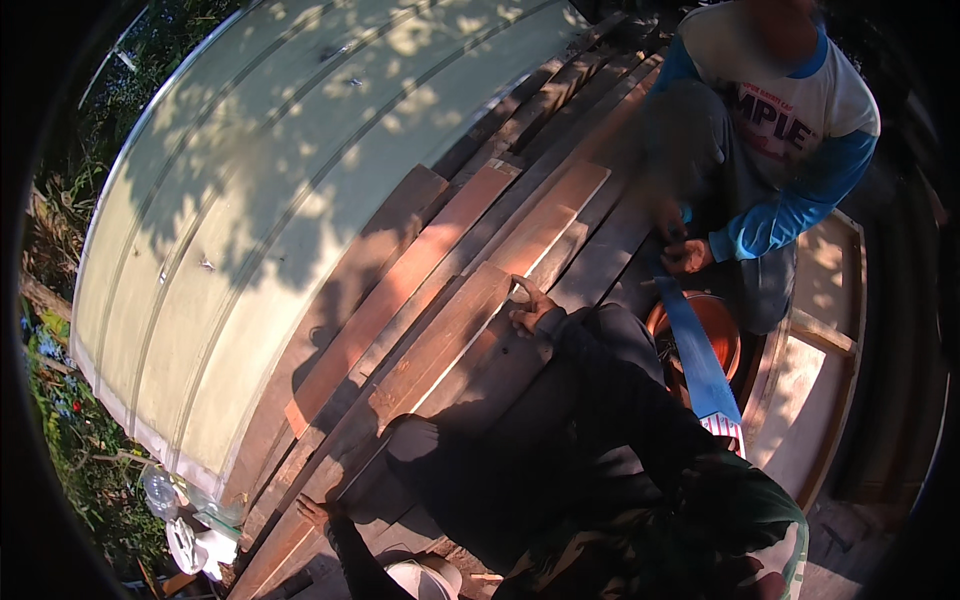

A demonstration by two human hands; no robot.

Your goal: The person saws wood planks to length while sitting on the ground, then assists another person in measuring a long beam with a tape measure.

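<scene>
My right hand (pixel 530 305) is at the long edge of a short reddish-brown wooden board (pixel 442 345), its index finger stretched out to touch that edge and its fingers apart. This board lies over other planks, in front of my knees. At the lower left, my left hand (pixel 313 512) rests with its fingers spread on a long plank (pixel 275 555). A second reddish board (pixel 400 295) lies alongside, farther left. To my right, a handsaw with a blue blade (pixel 700 350) leans across a reddish-brown round tub (pixel 718 325).
A co-worker in a white and blue shirt (pixel 820 150) crouches at the far right, hands near the saw's tip. A large pale ribbed panel (pixel 300 200) stands at the left. A framed wooden panel (pixel 825 300) lies at the right; plastic litter (pixel 190 530) lies lower left.
</scene>
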